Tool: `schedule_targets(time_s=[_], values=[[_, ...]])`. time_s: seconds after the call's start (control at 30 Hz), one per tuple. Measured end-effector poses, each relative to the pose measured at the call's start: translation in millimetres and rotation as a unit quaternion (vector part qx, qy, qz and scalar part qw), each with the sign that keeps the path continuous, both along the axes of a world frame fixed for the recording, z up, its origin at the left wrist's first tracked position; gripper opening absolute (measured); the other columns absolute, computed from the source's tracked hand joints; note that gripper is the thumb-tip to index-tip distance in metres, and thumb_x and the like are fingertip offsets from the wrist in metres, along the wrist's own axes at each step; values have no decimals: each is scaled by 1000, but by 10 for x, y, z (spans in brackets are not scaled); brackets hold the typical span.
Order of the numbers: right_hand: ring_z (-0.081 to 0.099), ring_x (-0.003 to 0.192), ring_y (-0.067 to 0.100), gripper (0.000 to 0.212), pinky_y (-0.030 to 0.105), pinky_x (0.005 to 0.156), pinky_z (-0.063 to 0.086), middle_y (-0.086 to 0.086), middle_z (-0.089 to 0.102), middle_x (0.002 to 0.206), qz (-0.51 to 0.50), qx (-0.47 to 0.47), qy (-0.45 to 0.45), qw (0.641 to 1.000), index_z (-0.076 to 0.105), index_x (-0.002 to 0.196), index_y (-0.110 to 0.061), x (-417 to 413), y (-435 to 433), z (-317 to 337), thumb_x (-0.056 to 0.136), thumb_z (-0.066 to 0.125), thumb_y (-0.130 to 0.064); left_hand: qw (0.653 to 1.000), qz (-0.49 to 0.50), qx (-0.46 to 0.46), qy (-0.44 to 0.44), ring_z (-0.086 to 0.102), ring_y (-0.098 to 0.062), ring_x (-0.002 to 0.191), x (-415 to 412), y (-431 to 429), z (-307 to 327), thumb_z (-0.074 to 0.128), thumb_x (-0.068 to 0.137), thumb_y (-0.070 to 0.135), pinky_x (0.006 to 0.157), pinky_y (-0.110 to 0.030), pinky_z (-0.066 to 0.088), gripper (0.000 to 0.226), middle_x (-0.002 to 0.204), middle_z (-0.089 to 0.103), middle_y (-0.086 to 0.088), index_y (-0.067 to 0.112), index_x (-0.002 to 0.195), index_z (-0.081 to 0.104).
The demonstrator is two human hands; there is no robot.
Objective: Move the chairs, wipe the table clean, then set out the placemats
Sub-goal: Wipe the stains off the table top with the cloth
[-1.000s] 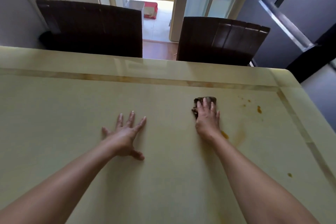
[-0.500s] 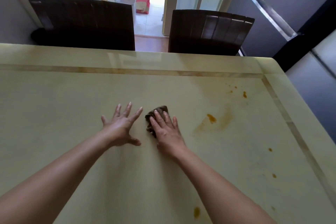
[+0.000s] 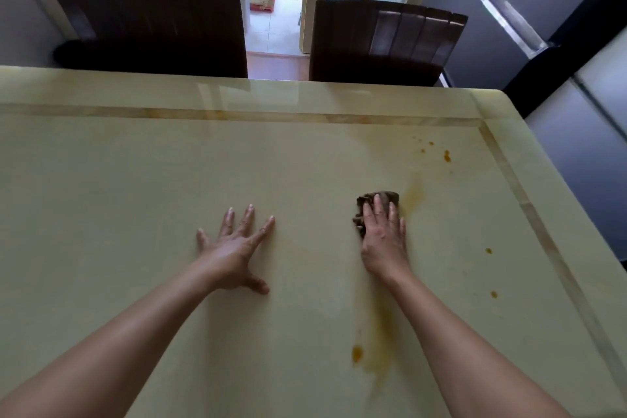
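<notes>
Cloth (image 3: 377,199): dark bunched wad lying on table (image 3: 135,180), right of centre; no clear long axis, visible part sticking out past fingertips toward far edge. Right hand (image 3: 383,243) is pressing flat on it, fingers straight and close together, pointing away from person, forearm reaching in from near-right. Left hand (image 3: 234,249) is resting palm-down on bare top, well apart from cloth, fingers splayed, holding nothing. Orange smear (image 3: 412,193) is lying just beside cloth, right side. 2 dark chairs, left chair (image 3: 149,27) and right chair (image 3: 383,41), are standing at far edge
</notes>
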State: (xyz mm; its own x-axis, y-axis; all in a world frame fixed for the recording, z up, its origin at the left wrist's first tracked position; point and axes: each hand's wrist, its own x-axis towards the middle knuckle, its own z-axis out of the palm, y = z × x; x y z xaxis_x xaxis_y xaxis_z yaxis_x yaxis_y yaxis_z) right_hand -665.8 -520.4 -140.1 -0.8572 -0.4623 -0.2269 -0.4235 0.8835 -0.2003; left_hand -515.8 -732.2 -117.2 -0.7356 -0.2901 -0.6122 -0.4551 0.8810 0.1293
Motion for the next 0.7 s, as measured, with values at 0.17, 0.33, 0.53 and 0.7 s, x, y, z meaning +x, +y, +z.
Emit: schedule_targets(time_s=[0.17,0.33,0.53,0.7], values=[[-13,146,30,66,41,116,-11,6,-12,160,73,-36,-18,997,8,152,-17,604,-179,23,93,33,-4,1000,6,5,4,-25,-28,143,1,7,28,76,60,60,105,-71,4,123,154,-31,4,47,145,-12],[-14,146,30,75,36,113,-23,4,-11,159,172,-58,-49,982,11,153,-17,1278,-135,8,82,30,-3,1000,-1,-13,22,-24,-27,144,88,121,106,73,64,61,107,-70,4,120,155,-28,3,45,145,-15],[-14,147,23,62,44,109,-23,-5,-11,160,238,32,-13,971,3,153,-22,1158,49,79,91,11,-20,999,-48,-7,-10,-27,-26,142,409,421,151,74,65,59,109,-67,0,123,153,-32,4,45,143,-20],[-19,146,24,59,46,114,-16,-4,-15,159,144,55,2,988,4,153,-22,907,357,115,97,24,-13,998,-53,4,-25,-27,-26,142,568,582,92,76,63,58,108,-68,1,125,153,-32,4,45,144,-19]])
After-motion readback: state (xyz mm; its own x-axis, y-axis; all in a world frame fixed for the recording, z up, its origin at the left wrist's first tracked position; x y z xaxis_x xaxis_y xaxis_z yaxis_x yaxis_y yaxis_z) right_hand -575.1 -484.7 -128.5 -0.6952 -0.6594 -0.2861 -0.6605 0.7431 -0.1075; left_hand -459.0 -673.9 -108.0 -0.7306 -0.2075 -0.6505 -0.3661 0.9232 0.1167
